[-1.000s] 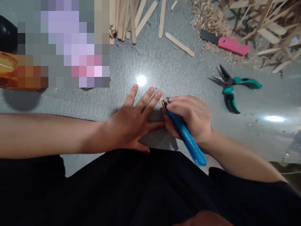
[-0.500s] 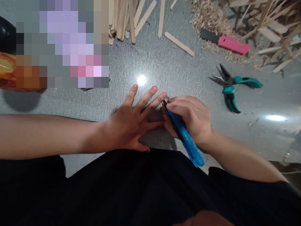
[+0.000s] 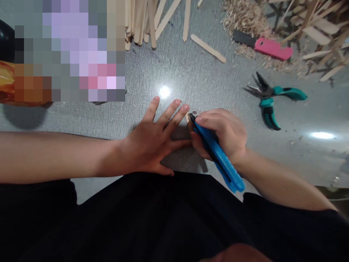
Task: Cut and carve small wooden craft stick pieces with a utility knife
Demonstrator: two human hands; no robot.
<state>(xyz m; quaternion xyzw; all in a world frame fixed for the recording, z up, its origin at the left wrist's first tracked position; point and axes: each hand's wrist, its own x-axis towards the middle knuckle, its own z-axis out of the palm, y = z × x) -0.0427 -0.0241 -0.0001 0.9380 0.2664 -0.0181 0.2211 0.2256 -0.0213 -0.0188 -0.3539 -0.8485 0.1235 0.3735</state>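
Observation:
My right hand [image 3: 222, 133] is closed around a blue utility knife [image 3: 218, 156], its handle slanting down and right toward my lap. The knife's front end meets a small wooden stick [image 3: 188, 118], mostly hidden by my hands. My left hand [image 3: 156, 140] lies flat with fingers spread on the grey table, holding nothing. Its index fingertip reaches under the right hand beside the stick, and its middle fingertip rests just left of the stick's tip.
Pliers [image 3: 268, 96] with teal handles lie spread at right. Behind them are a pink-and-black cutter [image 3: 272, 48], wood shavings [image 3: 245, 20] and a heap of sticks [image 3: 317, 34]. One loose stick [image 3: 208, 48] lies near a bundle of craft sticks [image 3: 140, 22]. A blurred patch covers the upper left.
My right hand and the knife have shifted slightly right. The left hand's middle finger has drawn back a little left, showing more of the stick's tip.

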